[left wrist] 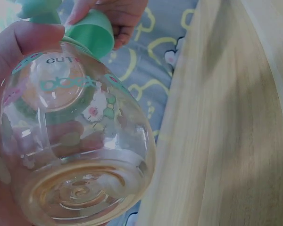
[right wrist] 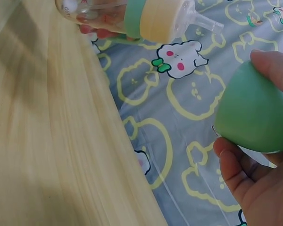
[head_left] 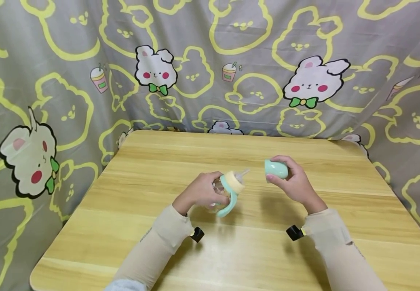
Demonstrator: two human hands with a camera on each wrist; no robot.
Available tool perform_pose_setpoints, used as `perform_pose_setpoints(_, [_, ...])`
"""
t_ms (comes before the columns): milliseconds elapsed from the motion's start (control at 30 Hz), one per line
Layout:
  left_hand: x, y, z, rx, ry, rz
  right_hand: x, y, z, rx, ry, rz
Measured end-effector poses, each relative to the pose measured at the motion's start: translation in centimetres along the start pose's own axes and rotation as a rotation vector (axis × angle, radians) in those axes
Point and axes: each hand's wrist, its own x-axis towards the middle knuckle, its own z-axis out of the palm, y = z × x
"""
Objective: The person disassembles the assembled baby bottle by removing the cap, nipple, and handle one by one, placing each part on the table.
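A clear baby bottle (head_left: 234, 182) with a cream collar, a pale teat and mint-green handles is gripped by my left hand (head_left: 204, 190). It is tilted, teat up and to the right, above the table. In the left wrist view the see-through body of the bottle (left wrist: 80, 136) shows printed letters and no visible liquid. My right hand (head_left: 297, 182) holds a mint-green bottle cap (head_left: 277, 169) by its sides, with the open end facing the bottle. Cap and teat are apart. The right wrist view shows the cap (right wrist: 252, 113) between thumb and fingers.
Both hands are above a wood-grain table (head_left: 122, 226). A grey curtain (head_left: 195, 36) with yellow outlines and white rabbits hangs behind it and along both sides. A small black device (head_left: 197, 234) sits at the left wrist, another (head_left: 294, 233) at the right.
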Motion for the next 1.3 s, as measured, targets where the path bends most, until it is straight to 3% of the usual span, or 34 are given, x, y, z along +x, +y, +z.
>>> perform_pose_setpoints(200, [-0.4, -0.5, 0.1, -0.063, -0.007, -0.005, -0.2, 0.5, -0.2, -0.016, 0.008, 0.012])
perform_pose_setpoints(767, [-0.4, -1.0, 0.7, -0.103, -0.008, -0.004, -0.8, 1.3, -0.8, -0.093, -0.001, 0.085])
perform_pose_setpoints(1300, [-0.1, -1.0, 0.2, -0.22, -0.03, -0.023, -1.2, 2.2, -1.9, -0.095, 0.02, -0.011])
